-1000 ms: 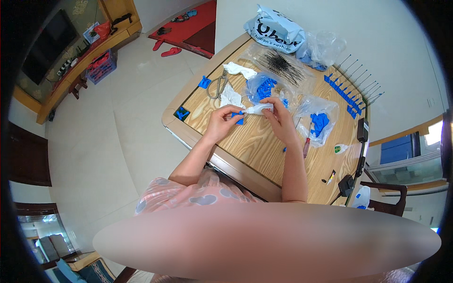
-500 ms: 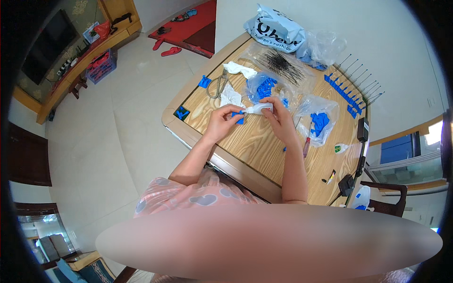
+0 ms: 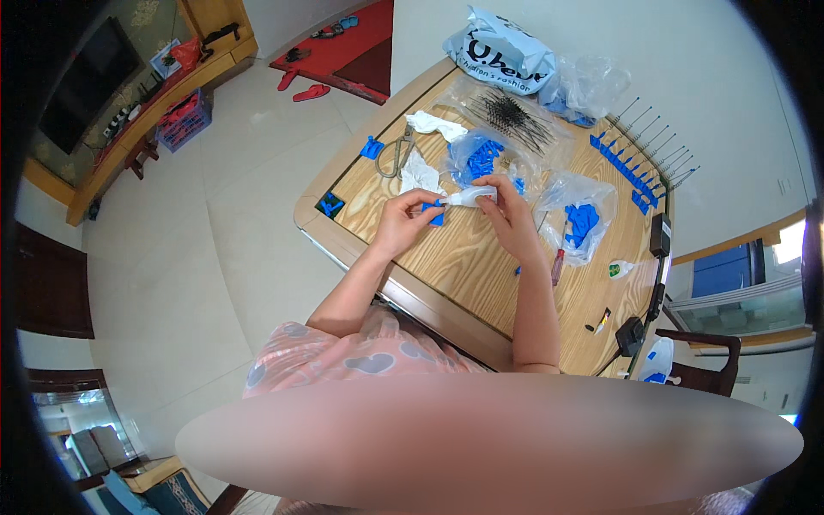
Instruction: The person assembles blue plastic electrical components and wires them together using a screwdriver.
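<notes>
Both hands pinched together: left hand (image 3: 402, 225) on a small blue part (image 3: 433, 212), right hand (image 3: 506, 215) on white wrap (image 3: 468, 197) at 12 o'clock; part could've slipped onto table (image 3: 481, 283) if pinch loosened.

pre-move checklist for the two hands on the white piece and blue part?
1. Left hand on blue part: ok, fingers pinch it.
2. Right hand on white piece: ok, gripped at its end.
3. Piece seated in the part: cannot tell, joint too small.
4. Work held over the wooden table: ok.
5. Scissors away from both hands: ok.
6. Open bag of blue parts near the right hand: ok.
</notes>
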Action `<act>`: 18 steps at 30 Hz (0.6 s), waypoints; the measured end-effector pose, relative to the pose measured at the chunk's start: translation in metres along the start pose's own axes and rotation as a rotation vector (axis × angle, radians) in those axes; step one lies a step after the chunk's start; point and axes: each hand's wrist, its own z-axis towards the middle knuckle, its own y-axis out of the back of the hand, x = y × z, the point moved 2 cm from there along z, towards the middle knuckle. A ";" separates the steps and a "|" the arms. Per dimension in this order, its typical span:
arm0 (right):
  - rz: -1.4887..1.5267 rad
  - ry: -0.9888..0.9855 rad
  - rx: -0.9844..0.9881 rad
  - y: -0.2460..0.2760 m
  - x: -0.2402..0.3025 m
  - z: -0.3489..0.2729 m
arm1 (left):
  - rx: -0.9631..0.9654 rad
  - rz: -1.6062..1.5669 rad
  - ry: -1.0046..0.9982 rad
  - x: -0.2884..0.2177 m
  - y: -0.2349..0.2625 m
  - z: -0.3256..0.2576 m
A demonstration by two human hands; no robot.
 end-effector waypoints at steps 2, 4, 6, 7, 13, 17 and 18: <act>-0.040 -0.020 0.018 0.000 0.000 0.000 | -0.002 0.002 -0.003 -0.001 0.000 0.000; -0.032 -0.012 0.014 -0.001 0.001 0.000 | -0.006 0.009 0.013 0.000 0.000 -0.001; -0.026 -0.005 0.010 -0.002 0.001 0.000 | -0.005 0.021 0.009 0.000 0.000 0.000; 0.001 -0.010 0.002 -0.001 0.000 0.000 | -0.004 0.033 0.006 0.001 0.000 0.000; 0.024 0.001 -0.004 0.000 0.000 0.000 | -0.002 0.014 0.013 0.004 0.001 0.000; 0.039 -0.012 -0.006 0.001 -0.001 -0.001 | -0.004 0.020 -0.010 0.001 -0.001 -0.001; 0.039 -0.011 -0.006 0.001 -0.001 -0.001 | -0.003 0.015 0.006 0.002 -0.001 -0.001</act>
